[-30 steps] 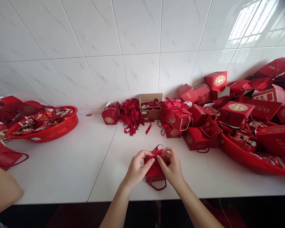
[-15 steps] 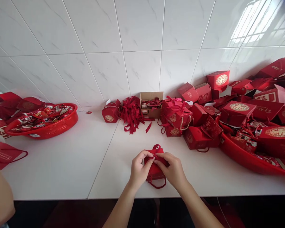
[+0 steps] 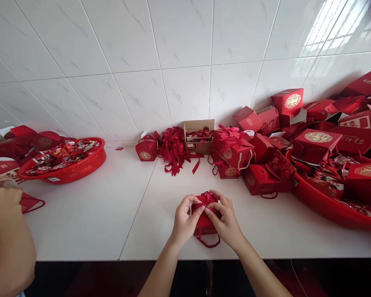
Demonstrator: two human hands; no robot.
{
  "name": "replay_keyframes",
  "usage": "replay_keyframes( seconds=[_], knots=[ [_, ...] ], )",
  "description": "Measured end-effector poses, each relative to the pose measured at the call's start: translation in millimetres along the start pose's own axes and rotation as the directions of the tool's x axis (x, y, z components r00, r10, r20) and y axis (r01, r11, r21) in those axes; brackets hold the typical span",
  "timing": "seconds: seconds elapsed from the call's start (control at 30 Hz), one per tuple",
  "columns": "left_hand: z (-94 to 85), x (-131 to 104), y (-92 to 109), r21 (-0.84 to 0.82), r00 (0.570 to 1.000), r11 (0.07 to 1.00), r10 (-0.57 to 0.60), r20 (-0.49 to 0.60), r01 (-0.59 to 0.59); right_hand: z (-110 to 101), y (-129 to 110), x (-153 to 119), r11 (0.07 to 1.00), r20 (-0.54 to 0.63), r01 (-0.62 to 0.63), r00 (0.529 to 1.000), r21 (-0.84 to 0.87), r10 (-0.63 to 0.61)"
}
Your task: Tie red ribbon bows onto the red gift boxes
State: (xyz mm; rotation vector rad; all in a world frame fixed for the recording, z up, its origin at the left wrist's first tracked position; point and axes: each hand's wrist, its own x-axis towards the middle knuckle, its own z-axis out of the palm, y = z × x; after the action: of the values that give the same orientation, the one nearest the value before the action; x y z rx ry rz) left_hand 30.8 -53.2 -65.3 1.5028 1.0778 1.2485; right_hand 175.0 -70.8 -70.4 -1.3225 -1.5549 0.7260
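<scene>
A small red box [image 3: 205, 227] with a twisted red cord handle lies on the white table near its front edge. On its top, a red ribbon [image 3: 207, 198] forms a loop. My left hand [image 3: 186, 219] pinches the ribbon from the left between thumb and forefinger. From the right, my right hand [image 3: 225, 218] pinches the ribbon too, its fingertips almost touching those of my left hand. Both hands partly cover the box top. Behind them lie a heap of loose red ribbons [image 3: 174, 148] and an open cardboard box [image 3: 199, 123].
A red basket of wrapped sweets [image 3: 77, 171] stands left, another basket [image 3: 321, 214] right, among piled red boxes [image 3: 318, 142]. Boxes with bows [image 3: 231, 154] stand behind my right hand. Another person's arm [image 3: 10, 243] reaches in at the left edge.
The fingers of my right hand have shifted up around the ribbon loop. The other person's arm has moved further into view, with a hand now showing. The whole view has shifted slightly.
</scene>
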Motion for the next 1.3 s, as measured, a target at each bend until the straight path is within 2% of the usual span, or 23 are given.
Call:
replay_keyframes(
  seconds=[0.13, 0.4, 0.47, 0.53, 0.67, 0.73, 0.83, 0.93, 1.03, 1.17, 1.3],
  knots=[
    [-1.3, 0.5, -0.2, 0.036, 1.0, 0.999, -0.024, 0.015, 0.023, -2.7, 3.1, 1.7, 1.0, 0.082, 0.027, 0.996, -0.005, -0.026],
    [-6.7, 8.9, -1.6, 0.006, 0.997, 0.998, -0.059, 0.043, 0.059, -7.4, 4.8, 3.0, 0.985, 0.202, -0.029, 0.979, 0.172, -0.006],
    [-4.1, 13.4, -4.1, 0.003, 0.997, 0.999, -0.038, 0.073, 0.037, -4.6, 3.3, 2.2, 0.98, 0.177, -0.041, 0.984, 0.196, 0.006],
    [-1.6, 17.2, -6.6, 0.023, 0.997, 1.0, 0.017, 0.071, -0.018, -0.4, 2.6, 1.6, 0.975, 0.092, -0.049, 0.995, 0.216, 0.029],
    [-2.3, 16.0, -6.8, 0.237, 0.973, 0.955, 0.207, -0.101, -0.178, 7.2, 2.9, 1.4, 0.97, -0.059, -0.059, 0.995, 0.237, 0.075],
    [-4.8, 10.8, -4.4, 0.328, 0.969, 0.921, 0.24, -0.054, -0.21, 9.2, 2.9, 0.9, 0.968, -0.064, -0.06, 0.995, 0.245, 0.078],
    [-7.5, 3.4, -1.4, 0.316, 0.98, 0.928, 0.195, 0.048, -0.2, 9.4, 1.1, -1.0, 0.97, -0.065, -0.061, 0.995, 0.236, 0.078],
    [-9.2, 1.9, -0.8, 0.271, 0.991, 0.953, 0.135, 0.021, -0.135, 3.4, -2.4, -2.2, 0.985, -0.057, -0.052, 0.996, 0.163, 0.062],
    [-12.8, 4.7, 0.8, 0.257, 0.996, 0.962, 0.088, 0.019, -0.09, -12.2, -5.8, 0.8, 0.998, 0.023, 0.0, 1.0, 0.064, -0.002],
    [-19.8, 8.0, 8.7, 0.332, 0.989, 0.931, 0.136, 0.063, -0.149, -41.5, -8.9, 8.0, 0.991, 0.157, 0.056, 0.987, -0.122, -0.036],
    [-23.5, 9.4, 17.1, 0.42, 0.98, 0.887, 0.152, 0.132, -0.194, -65.5, -16.6, 9.3, 0.936, 0.248, 0.133, 0.967, -0.326, -0.051]
  ],
)
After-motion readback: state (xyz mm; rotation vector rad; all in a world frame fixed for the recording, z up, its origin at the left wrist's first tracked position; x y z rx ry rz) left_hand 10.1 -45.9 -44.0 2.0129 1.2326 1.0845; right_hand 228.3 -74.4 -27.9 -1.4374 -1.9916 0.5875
